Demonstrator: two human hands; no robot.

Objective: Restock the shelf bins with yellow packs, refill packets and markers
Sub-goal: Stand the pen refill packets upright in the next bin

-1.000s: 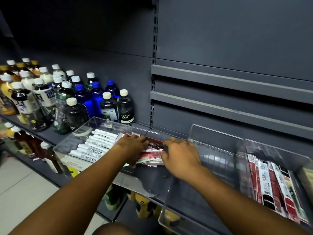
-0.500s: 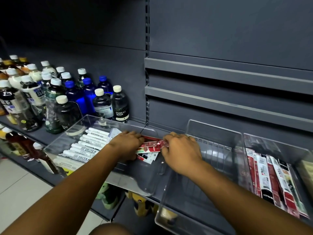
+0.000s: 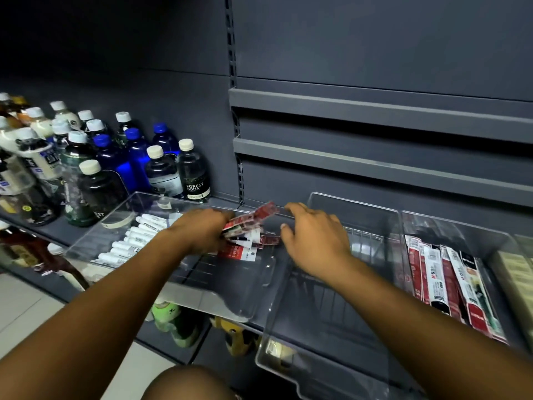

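A clear bin on the shelf holds a row of white markers on its left and a loose pile of red-and-white refill packets on its right. My left hand grips a bunch of those packets, tilting them up. My right hand hovers just right of the pile over the bin's right wall, fingers loosely bent and holding nothing. The neighbouring clear bin to the right looks bare inside. A third bin further right holds long red-and-white packets.
Bottled drinks crowd the shelf at left, right behind the marker bin. Dark grey back panels with two horizontal rails rise behind. More bottles sit on the lower shelf. Pale floor tiles show at bottom left.
My left hand has gathered and lifted the packets, tilting them upward. My right hand has let go of the pile and drawn slightly right. The view has shifted a little.
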